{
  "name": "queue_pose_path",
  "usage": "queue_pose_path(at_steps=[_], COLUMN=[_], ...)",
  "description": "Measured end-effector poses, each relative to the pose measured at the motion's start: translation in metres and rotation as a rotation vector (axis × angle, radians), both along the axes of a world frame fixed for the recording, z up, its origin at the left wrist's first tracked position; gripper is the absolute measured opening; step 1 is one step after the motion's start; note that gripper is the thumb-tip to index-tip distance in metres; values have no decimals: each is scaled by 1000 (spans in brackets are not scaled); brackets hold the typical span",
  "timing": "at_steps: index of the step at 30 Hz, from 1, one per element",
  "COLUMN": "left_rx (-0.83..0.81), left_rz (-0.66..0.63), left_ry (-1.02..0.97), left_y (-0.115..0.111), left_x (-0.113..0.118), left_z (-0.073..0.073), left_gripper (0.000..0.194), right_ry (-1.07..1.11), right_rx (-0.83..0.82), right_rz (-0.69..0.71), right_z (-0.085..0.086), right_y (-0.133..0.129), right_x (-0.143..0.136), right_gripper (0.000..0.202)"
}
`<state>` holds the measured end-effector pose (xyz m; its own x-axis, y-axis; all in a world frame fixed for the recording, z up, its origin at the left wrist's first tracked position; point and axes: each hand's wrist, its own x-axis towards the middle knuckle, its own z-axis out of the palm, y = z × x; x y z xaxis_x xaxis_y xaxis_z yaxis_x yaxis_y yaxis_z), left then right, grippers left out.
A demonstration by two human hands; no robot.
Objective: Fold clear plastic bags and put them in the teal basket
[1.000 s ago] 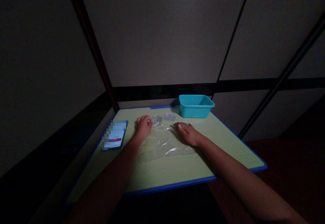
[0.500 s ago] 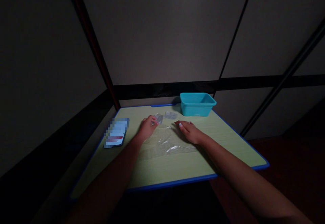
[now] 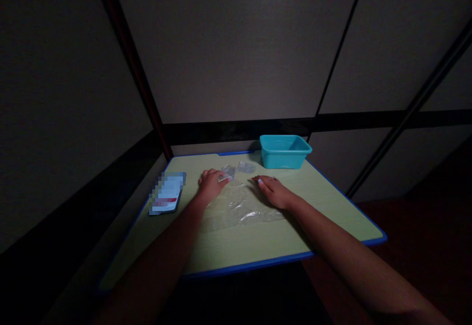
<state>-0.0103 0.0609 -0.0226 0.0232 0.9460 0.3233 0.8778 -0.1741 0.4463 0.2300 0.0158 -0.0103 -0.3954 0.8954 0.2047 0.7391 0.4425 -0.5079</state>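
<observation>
A crinkled sheet or bag of clear plastic lies spread on the table between my hands. My left hand rests on its left side with the fingers apart, the thumb close to a small clear packet. On the right side, my right hand lies low over the plastic, fingers stretched forward, holding nothing that I can see. A second small clear packet sits just beyond, between the hands. Whether the near packet touches my left thumb I cannot tell.
A turquoise plastic basin stands at the table's back right. A phone with a lit, blurred screen lies at the left edge. The pale table has a blue rim, and a panelled wall rises behind it.
My left hand's fingers have loosened from a pinch near the left packet and spread out to the left. My right hand has stayed almost in place.
</observation>
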Motion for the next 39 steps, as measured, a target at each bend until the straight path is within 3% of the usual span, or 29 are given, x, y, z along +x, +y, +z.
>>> queue_pose_path(at_steps=[4,7,11,22,39], left_rx=[-16,-1,1,-216,-469], left_rz=[17,0,-42,-307,-480], left_ry=[25,-81,-183,-438,-232], left_y=[-1,-1,1,2,-13], left_x=[0,-1,-4,-11,-36], left_z=[2,4,5,12,35], left_gripper=[15,5,8,12,22], right_ry=[5,18,-13,-188,-213], right_rx=[14,36,-2,-143,-114], right_rz=[8,14,20,100,91], right_z=[-2,-4,-3,4,3], right_y=[2,4,4,-2,-3], right_x=[0,1,1,-1,-1], right_gripper=[55,54,52,51,53])
